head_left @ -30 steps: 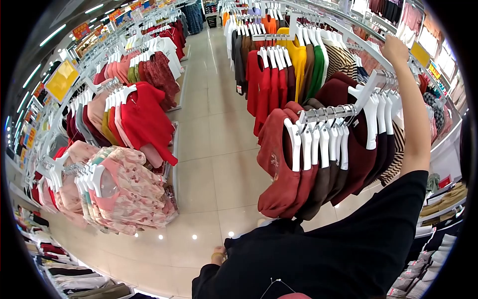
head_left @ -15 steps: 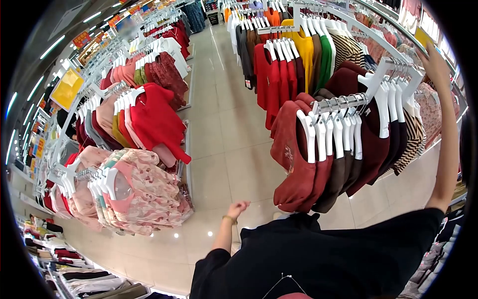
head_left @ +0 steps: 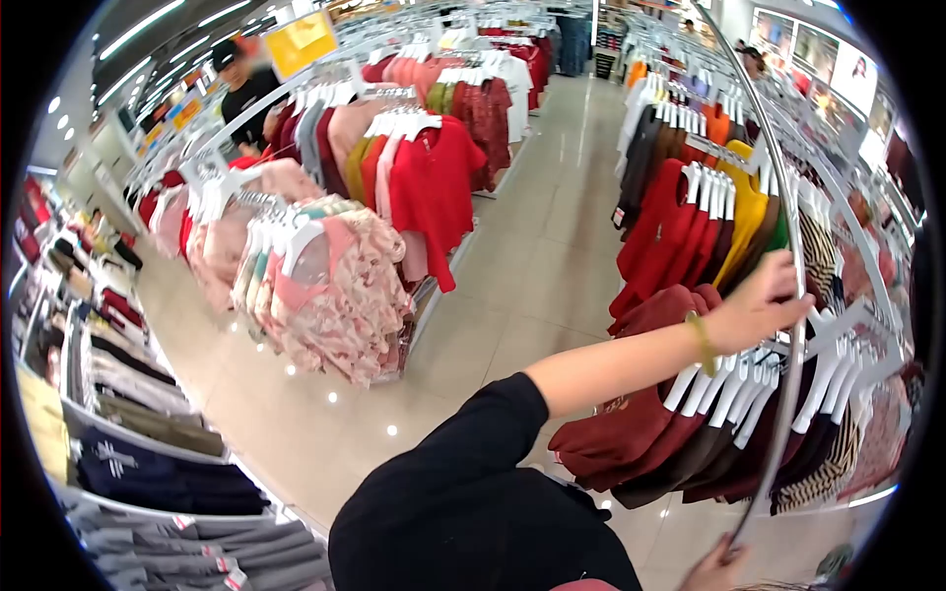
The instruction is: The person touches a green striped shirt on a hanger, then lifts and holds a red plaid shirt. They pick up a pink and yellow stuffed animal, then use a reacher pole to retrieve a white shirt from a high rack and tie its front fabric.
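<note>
A long, thin metal pole point(head_left: 790, 384) crosses the right side of the view, from the top edge down to the bottom. My left hand point(head_left: 761, 303), with a yellowish bracelet on the wrist, is closed round its middle. Near the bottom edge, my right hand point(head_left: 719, 568) grips the pole's lower part; some of that hand is cut off by the frame. Behind the pole and below my left hand, dark red sweaters point(head_left: 616, 428) and brown garments hang on white hangers point(head_left: 724, 394). The pole's upper end lies out of view.
Left of the tiled aisle point(head_left: 537, 266) stands a rack with pink floral tops point(head_left: 340, 295) and red tops point(head_left: 434, 177). A person in a black cap point(head_left: 246, 98) is behind it. Folded trousers point(head_left: 197, 547) lie on shelves at lower left. A yellow sign point(head_left: 301, 44) rises above the left rack.
My left hand has come up from the aisle and taken hold of the pole. My right hand has dropped from high at the right to the bottom, and the view has turned left.
</note>
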Available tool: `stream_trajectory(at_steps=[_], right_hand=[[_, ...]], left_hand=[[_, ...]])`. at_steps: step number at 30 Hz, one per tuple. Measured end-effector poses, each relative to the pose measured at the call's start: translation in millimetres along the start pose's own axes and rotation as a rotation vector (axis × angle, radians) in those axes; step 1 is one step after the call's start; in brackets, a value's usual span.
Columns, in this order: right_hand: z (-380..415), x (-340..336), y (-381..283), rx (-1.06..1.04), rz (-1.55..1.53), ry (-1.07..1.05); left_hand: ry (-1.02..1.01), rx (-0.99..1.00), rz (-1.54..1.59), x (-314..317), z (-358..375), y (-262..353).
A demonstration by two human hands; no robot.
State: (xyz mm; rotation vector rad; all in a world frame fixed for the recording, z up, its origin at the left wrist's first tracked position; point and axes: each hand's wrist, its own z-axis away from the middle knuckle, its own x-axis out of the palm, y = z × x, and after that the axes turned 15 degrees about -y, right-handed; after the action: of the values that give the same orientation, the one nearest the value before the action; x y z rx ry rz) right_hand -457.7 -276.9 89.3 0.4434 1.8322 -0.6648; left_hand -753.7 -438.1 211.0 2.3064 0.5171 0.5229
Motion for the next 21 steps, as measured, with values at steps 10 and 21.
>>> stream_trajectory(at_steps=[10,21], right_hand=[[65,129,-28,-0.072,-0.434,0.208],[57,180,-40,-0.262,-0.644,-0.073]], left_hand=[[0.603,0.213,-0.895,-7,19,21],[0.413,-0.242,0.076,-33,41,-14]])
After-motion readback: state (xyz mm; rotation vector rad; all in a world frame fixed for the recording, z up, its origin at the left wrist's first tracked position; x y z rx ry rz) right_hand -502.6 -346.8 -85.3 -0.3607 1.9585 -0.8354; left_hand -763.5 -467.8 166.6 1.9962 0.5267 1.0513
